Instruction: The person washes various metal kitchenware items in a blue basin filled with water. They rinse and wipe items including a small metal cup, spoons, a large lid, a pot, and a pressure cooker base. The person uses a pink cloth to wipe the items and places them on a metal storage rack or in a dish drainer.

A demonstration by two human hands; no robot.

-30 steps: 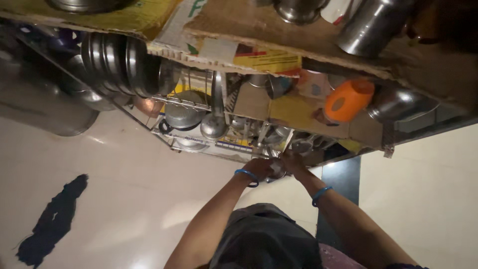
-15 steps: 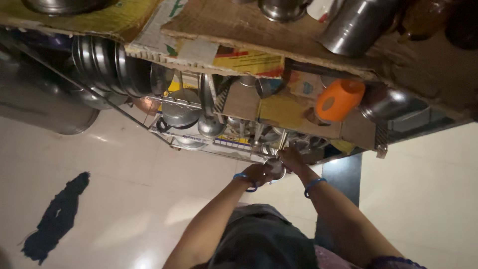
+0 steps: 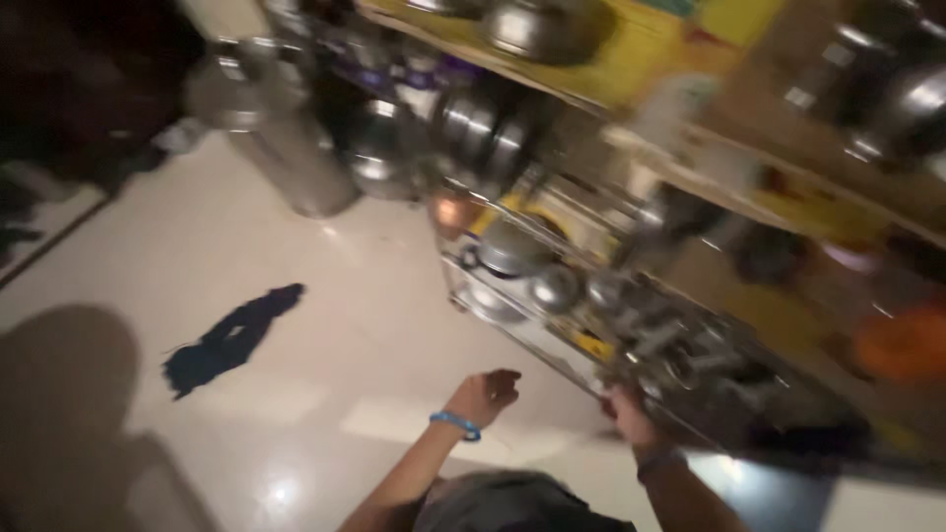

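Near the bottom middle of the blurred view, the person's left hand (image 3: 485, 392) is hanging free above the pale glossy tiled floor (image 3: 325, 365), its fingers loosely curled and grasping nothing; a thin blue band is circling its wrist. Just to the right, the right hand (image 3: 627, 412) is reaching up to the near edge of the steel wire dish rack (image 3: 631, 325) and appears to be touching its lower rail, though the blur is hiding whether the fingers are clenched on it or only resting there. A dark band is sitting on that wrist too.

The rack is running diagonally from the middle toward the lower right, and shiny steel ladles and spoons (image 3: 552, 286) are hanging or lying in it, with a row of upright round steel plates (image 3: 483, 133) at its far left end. Farther left, a tall cylindrical steel container (image 3: 286, 163) is standing on the floor. Above the rack, a shelf lined with yellow paper (image 3: 631, 49) is carrying a steel bowl (image 3: 537, 25), and a blurred orange plastic object (image 3: 902, 345) is showing at the right. A dark blue crumpled cloth (image 3: 232, 335) is lying on the floor, well apart from both hands, on the left.
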